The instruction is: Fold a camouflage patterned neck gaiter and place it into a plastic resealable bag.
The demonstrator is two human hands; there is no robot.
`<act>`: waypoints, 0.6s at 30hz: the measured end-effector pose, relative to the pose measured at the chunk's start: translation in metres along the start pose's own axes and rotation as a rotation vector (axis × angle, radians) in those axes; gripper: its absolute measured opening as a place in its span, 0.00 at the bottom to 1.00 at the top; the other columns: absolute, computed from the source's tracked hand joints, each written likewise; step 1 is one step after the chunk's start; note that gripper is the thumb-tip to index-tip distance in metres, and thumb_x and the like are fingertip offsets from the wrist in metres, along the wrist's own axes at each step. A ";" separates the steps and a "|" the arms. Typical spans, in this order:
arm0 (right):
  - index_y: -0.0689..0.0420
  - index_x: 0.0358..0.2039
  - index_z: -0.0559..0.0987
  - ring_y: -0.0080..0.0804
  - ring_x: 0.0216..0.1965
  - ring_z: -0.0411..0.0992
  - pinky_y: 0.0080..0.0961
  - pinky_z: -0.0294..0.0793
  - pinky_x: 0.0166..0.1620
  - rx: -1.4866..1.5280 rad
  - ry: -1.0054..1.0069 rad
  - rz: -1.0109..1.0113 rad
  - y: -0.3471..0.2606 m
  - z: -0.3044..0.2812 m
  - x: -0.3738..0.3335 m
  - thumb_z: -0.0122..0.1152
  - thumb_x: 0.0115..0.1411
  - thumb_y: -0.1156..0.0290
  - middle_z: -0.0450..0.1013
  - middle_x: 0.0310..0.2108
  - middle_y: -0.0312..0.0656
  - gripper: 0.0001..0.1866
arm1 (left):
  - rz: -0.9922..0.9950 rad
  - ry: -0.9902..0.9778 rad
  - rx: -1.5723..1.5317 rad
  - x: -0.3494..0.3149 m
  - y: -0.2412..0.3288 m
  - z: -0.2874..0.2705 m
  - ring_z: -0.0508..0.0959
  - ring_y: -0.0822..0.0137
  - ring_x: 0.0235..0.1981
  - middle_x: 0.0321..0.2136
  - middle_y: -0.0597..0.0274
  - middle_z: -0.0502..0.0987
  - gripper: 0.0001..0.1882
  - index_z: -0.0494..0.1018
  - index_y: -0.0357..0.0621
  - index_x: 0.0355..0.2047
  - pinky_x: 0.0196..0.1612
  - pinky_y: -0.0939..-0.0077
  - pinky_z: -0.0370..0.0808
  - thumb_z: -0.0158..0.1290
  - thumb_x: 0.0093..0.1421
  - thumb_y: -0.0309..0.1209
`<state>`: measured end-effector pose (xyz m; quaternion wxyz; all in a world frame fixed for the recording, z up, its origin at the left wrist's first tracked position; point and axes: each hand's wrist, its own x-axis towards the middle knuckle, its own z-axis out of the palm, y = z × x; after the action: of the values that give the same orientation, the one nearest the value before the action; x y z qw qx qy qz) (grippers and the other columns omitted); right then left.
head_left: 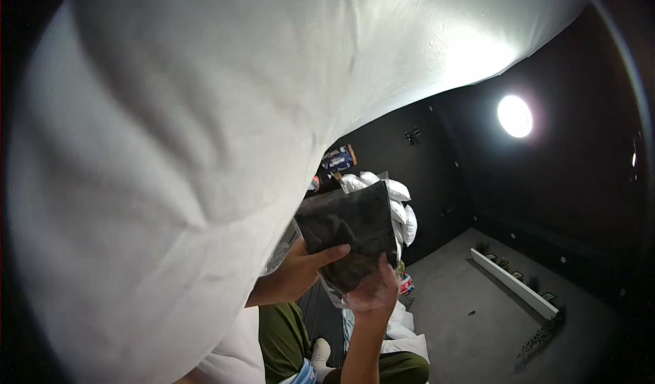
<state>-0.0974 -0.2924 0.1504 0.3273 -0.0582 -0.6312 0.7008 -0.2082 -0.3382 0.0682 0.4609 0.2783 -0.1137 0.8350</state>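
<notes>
Head view shows the left hand (297, 275) partly closed on the lower left edge of a dark, flat packet in clear plastic (355, 220), its thumb laid across the face and its other fingers hidden behind, while the right hand (374, 292) holds the lower right corner, one digit pointing up and the rest too unclear to tell. The left forearm (259, 293) emerges from behind white fabric (191, 145), the right forearm (364, 350) rises steeply, and the packet sits tilted between both hands, overlapping white pillows (409, 227) beyond
</notes>
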 end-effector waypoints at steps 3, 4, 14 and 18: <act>0.61 0.52 0.63 0.42 0.46 0.68 0.41 0.71 0.47 0.032 0.033 0.091 -0.006 -0.007 0.005 0.50 0.58 0.67 0.65 0.49 0.49 0.23 | 0.054 -0.107 -0.042 0.005 -0.002 -0.002 0.71 0.69 0.45 0.43 0.60 0.71 0.19 0.65 0.38 0.46 0.48 0.73 0.68 0.54 0.54 0.26; 0.62 0.51 0.65 0.41 0.45 0.69 0.39 0.70 0.48 0.010 0.035 0.075 -0.003 -0.007 0.007 0.49 0.58 0.65 0.68 0.47 0.48 0.22 | 0.053 -0.106 -0.036 0.006 -0.002 -0.001 0.71 0.69 0.45 0.43 0.60 0.71 0.19 0.65 0.38 0.46 0.48 0.73 0.68 0.54 0.54 0.26; 0.62 0.51 0.65 0.40 0.45 0.69 0.37 0.70 0.48 -0.093 -0.027 -0.059 0.011 0.010 0.017 0.50 0.58 0.67 0.67 0.47 0.47 0.21 | 0.027 -0.067 0.048 0.003 0.007 -0.003 0.69 0.69 0.48 0.47 0.61 0.68 0.25 0.61 0.41 0.51 0.50 0.72 0.68 0.54 0.53 0.21; 0.62 0.50 0.64 0.42 0.44 0.70 0.37 0.75 0.43 0.008 -0.001 -0.016 0.006 0.010 0.022 0.51 0.56 0.72 0.67 0.46 0.49 0.21 | 0.027 -0.092 0.064 0.011 0.002 -0.005 0.68 0.69 0.49 0.50 0.62 0.65 0.28 0.58 0.42 0.53 0.50 0.72 0.67 0.54 0.52 0.20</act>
<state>-0.1222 -0.2894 0.1540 0.3329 -0.0516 -0.6290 0.7006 -0.2161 -0.3299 0.0706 0.4348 0.3294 -0.1119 0.8306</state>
